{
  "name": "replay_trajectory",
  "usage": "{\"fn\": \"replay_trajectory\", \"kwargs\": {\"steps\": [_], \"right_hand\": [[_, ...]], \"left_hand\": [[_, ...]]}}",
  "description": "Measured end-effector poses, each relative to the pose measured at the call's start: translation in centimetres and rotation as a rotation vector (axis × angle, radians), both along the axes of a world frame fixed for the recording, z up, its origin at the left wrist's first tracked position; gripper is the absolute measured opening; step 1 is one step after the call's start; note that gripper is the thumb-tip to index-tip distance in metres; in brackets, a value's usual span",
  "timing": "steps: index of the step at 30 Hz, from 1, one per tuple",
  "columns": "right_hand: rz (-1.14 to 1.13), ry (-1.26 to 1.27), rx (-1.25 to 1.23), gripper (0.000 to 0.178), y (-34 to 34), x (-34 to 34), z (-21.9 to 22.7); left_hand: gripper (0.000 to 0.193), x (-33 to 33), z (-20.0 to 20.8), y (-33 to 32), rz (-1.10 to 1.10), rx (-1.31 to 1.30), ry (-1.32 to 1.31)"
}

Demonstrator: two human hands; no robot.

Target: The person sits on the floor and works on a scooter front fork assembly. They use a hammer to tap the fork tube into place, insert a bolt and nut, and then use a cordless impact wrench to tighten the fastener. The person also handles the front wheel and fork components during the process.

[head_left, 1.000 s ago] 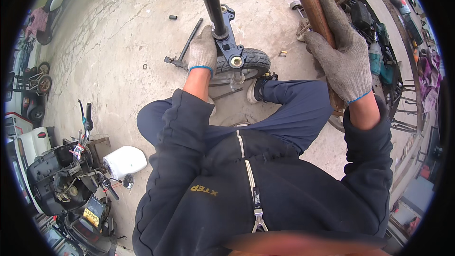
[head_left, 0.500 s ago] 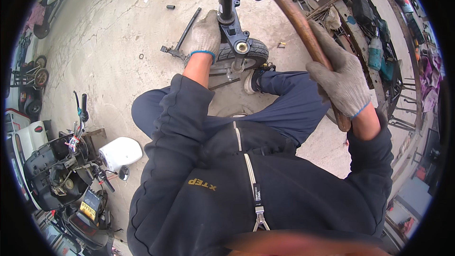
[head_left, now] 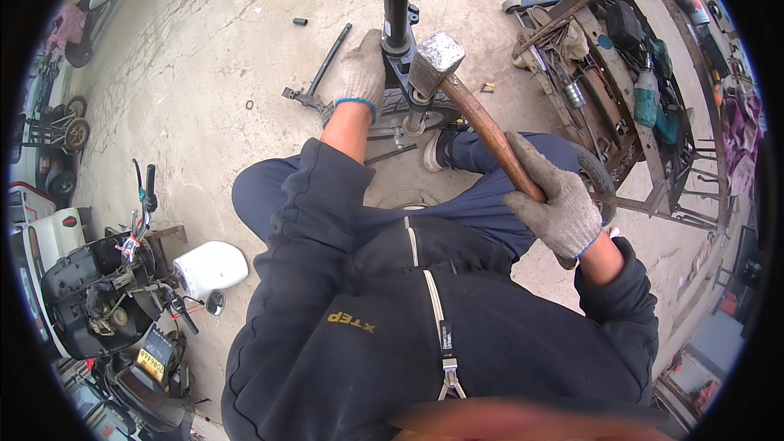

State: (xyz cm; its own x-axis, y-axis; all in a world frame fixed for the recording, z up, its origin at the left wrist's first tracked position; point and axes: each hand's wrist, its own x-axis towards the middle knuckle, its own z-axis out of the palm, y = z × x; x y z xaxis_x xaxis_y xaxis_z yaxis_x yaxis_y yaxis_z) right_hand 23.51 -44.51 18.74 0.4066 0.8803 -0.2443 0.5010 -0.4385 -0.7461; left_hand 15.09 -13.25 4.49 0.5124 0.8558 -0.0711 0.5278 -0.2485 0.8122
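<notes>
In a grey knit glove with a blue cuff, my left hand (head_left: 361, 73) is closed against the left side of a black front fork (head_left: 396, 0); most of its fingers are hidden behind it. Below the fork is a wheel with a black tire (head_left: 441, 106). My right hand (head_left: 562, 204), gloved alike, is wrapped round the wooden handle of a hammer (head_left: 438, 63). The hammer's worn steel head is over the fork's lower bracket and hides part of it; whether they touch I cannot tell. Left of my left hand lies a metal bar tool (head_left: 331, 57) with a crosspiece.
A rusty metal rack (head_left: 608, 73) full of tools stands at the right, with a teal power tool (head_left: 646, 98) on it. Small brass-coloured parts (head_left: 487, 87), a black socket-like cylinder (head_left: 300, 22) and a ring (head_left: 250, 104) lie on the concrete. A partly stripped scooter (head_left: 114, 302) is at the left.
My right hand has swung the hammer down and to the left, from high up at the right to over the fork's bracket. My left hand stays on the fork.
</notes>
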Motion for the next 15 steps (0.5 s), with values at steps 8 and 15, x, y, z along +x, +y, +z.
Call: {"fn": "replay_trajectory", "kwargs": {"steps": [8,15], "right_hand": [[-0.413,0.059,-0.092,0.074,-2.3,3.2,2.5],[-0.294,-0.191,-0.16,0.073,-9.9,11.4,-3.6]], "left_hand": [[0.066,-0.4,2.0,-2.3,0.09,-1.227,-0.879],[0.103,-1.2,3.4,-3.0,0.012,-1.306,-1.072]]}}
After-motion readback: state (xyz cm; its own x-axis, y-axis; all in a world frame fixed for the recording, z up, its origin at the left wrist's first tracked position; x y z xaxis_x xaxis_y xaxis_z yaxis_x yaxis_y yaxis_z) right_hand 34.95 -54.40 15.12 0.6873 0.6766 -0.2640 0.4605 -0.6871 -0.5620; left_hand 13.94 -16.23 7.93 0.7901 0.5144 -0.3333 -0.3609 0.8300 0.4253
